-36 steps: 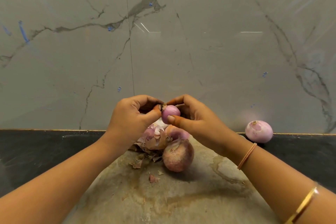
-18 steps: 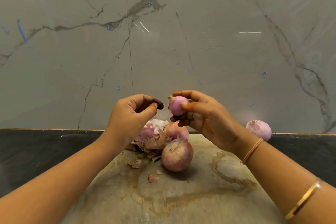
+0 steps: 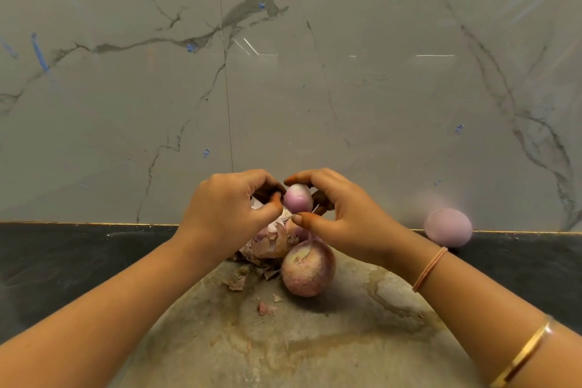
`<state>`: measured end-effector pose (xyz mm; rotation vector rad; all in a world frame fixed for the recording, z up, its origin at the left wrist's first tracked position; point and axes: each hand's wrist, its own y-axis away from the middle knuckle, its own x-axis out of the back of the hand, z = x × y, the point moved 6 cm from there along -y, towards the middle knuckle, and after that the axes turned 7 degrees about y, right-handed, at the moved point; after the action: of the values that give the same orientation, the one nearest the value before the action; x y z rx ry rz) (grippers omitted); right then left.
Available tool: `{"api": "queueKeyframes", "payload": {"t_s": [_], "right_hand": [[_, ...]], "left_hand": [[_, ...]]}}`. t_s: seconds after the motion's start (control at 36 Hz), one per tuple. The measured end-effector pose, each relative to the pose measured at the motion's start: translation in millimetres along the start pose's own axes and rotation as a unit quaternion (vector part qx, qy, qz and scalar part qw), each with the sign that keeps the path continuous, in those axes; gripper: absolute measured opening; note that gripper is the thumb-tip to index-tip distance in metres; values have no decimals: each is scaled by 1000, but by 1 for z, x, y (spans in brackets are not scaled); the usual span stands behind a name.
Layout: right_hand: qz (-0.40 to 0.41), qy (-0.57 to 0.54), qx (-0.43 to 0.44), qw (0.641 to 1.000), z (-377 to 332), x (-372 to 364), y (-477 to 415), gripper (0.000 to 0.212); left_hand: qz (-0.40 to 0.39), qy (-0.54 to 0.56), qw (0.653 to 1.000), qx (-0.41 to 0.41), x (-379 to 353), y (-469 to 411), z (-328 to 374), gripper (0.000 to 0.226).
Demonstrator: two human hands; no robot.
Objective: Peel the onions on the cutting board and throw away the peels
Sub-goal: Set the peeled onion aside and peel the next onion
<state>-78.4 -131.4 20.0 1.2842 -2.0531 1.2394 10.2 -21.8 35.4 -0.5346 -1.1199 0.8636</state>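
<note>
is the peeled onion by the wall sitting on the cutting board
No, the peeled onion sits on the dark counter by the wall, off the cutting board.

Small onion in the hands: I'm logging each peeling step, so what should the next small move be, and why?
Probably set the small onion down by the peeled onion on the counter: it looks skinless, held between left hand and right hand, while the large onion still wears skin.

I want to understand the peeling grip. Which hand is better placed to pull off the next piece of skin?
Probably the left hand: its fingertips pinch at the small onion, while the right hand cups and steadies it.
</note>
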Motion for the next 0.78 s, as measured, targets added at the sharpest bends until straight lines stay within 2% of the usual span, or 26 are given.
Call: {"api": "queueKeyframes", "payload": {"t_s": [0.08, 0.11, 0.17, 0.25, 0.33, 0.44, 0.58, 0.69, 0.78], "right_hand": [[0, 20, 6, 1000, -1, 0, 0, 41], [2, 22, 7, 1000, -1, 1, 0, 41], [6, 24, 13, 1000, -1, 3, 1, 41], [23, 3, 23, 999, -3, 5, 1, 40], [36, -17, 27, 999, -5, 9, 1, 42], [20, -38, 17, 999, -4, 8, 2, 50], [29, -52, 17, 998, -2, 7, 1, 41], [26, -82, 7, 996, 1, 8, 1, 35], [28, -62, 12, 998, 1, 9, 0, 35]], "left_hand": [[4, 39, 998, 52, -3, -1, -7, 9], [6, 69, 995, 77, -5, -1, -10, 8], [6, 144, 980, 139, -8, -1, -18, 19], [25, 253, 942, 217, -9, -1, -29, 18], [60, 294, 920, 251, -6, -1, -38, 16], [60, 248, 935, 247, -5, -1, -42, 16], [31, 205, 955, 213, -8, 1, -29, 16], [5, 218, 956, 195, -9, 2, -20, 20], [-15, 217, 959, 182, -11, 3, -15, 23]]}}
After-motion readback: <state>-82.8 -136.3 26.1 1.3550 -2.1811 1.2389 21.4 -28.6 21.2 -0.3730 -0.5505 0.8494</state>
